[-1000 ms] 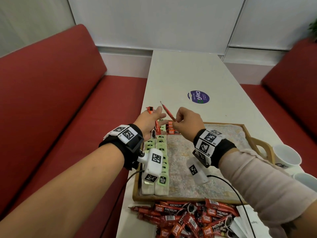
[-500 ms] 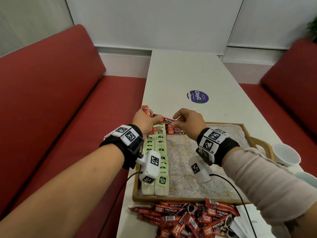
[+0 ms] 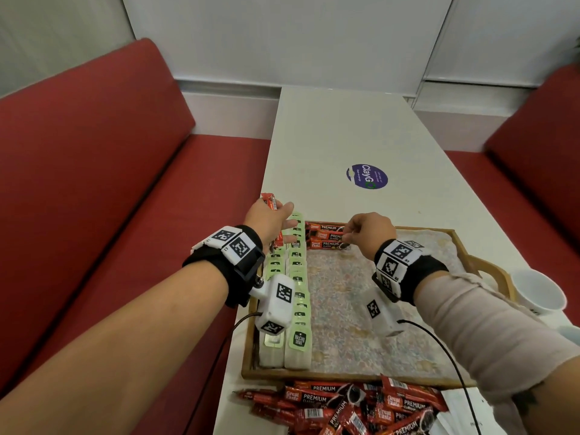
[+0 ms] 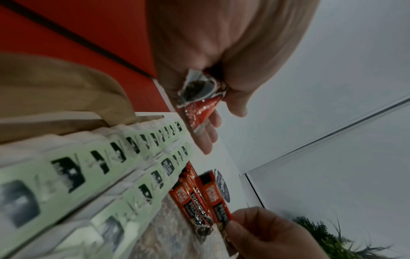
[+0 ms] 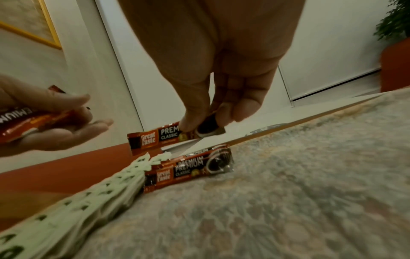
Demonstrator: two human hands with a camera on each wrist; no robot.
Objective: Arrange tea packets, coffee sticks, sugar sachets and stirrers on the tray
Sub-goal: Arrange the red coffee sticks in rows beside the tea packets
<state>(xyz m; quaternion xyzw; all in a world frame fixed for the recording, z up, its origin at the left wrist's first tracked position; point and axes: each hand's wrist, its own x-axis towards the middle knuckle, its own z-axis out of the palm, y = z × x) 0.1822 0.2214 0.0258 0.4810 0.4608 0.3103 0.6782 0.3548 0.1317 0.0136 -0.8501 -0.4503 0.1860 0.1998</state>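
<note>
While left hand (image 3: 270,222) holds sticks (image 3: 272,215), right fingers (image 5: 195,112) pinch "Great Taste PREMIUM CLASSIC" stick (image 5: 155,139).

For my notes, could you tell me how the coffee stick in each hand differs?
The right hand pinches its stick by one end, level above the tray. The left hand clasps its stick in the palm, beside the tray. Both are red Premium sticks.
</note>
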